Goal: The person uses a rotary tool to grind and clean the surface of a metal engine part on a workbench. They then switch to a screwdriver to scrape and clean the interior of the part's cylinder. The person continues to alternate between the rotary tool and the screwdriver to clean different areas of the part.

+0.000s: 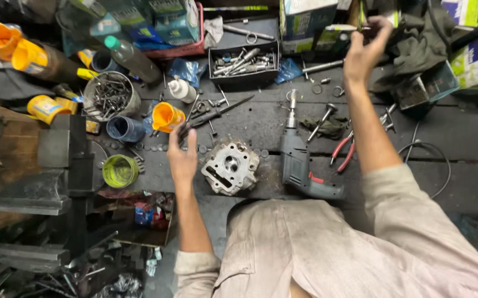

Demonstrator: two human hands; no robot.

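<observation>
The left grip [182, 156] is closing around a dark screwdriver [212, 116] near the desk's [460, 138] middle, just beside a metal cylinder head [230, 166]. The right grip [365, 48] is pinching a small tool [343, 27] at the far edge. A grey drill [299, 160] is lying between them.

A single head-worn camera looks almost straight down from just above the person's chest onto the dark, cluttered wooden surface [460, 138], close enough that both forearms fill the middle and the far boxes touch the top edge.
</observation>
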